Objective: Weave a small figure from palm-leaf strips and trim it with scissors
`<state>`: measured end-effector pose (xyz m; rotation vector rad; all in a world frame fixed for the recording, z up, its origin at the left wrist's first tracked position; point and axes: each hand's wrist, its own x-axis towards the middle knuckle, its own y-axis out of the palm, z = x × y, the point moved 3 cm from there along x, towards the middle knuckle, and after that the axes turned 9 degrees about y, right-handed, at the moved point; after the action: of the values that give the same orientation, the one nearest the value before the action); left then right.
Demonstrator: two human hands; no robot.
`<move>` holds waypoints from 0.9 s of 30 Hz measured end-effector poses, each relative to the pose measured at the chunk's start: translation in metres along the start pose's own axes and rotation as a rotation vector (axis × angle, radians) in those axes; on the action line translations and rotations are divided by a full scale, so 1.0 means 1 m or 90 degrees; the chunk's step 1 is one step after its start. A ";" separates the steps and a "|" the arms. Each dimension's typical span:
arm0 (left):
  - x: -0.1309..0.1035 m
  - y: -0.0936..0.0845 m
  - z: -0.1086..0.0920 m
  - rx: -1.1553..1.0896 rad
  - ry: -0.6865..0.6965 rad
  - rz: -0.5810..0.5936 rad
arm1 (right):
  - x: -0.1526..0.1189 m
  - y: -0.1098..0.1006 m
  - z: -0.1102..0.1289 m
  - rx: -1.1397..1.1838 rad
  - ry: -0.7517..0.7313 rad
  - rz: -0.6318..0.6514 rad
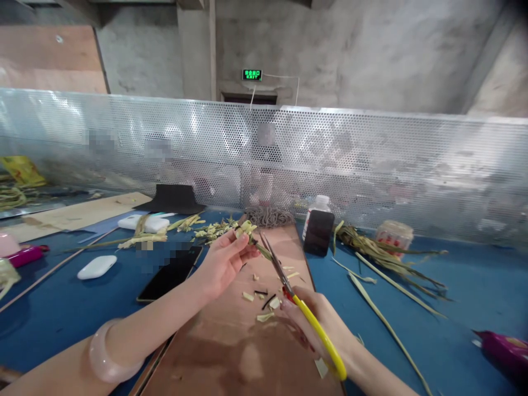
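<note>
Between the thumb and fingers of my left hand is a small pale yellow-green piece of folded plant leaf, with a darker green tail pointing right. My right hand grips a pair of scissors with yellow handles. The scissor blades point up and left, slightly parted, their tips close to the leaf piece's tail; I cannot tell whether they touch it. Beneath both hands lies a brown board, scattered with pale and dark clippings.
A black phone and white case lie left. Pale leaf pieces and grey cord sit behind. To the right are a bottle, an upright black phone, dried leaf strips and a jar. Perforated metal panels stand behind.
</note>
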<state>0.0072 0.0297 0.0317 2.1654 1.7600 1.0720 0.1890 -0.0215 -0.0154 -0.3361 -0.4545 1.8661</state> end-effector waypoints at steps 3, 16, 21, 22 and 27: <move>0.000 -0.001 0.000 -0.002 0.005 0.006 | 0.000 0.001 -0.002 0.021 0.000 0.003; 0.001 -0.001 0.000 0.020 0.009 0.011 | 0.000 -0.001 0.000 0.022 0.006 0.008; 0.002 -0.003 0.001 0.031 0.010 0.017 | 0.000 0.000 -0.003 0.039 0.017 0.017; 0.002 -0.003 0.001 0.034 0.010 0.018 | 0.000 0.000 -0.003 0.039 0.017 0.016; 0.002 -0.005 0.001 0.041 0.016 0.009 | 0.000 0.000 -0.004 0.033 0.019 0.019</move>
<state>0.0044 0.0336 0.0295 2.2135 1.8172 1.0648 0.1904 -0.0205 -0.0188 -0.3383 -0.3821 1.8961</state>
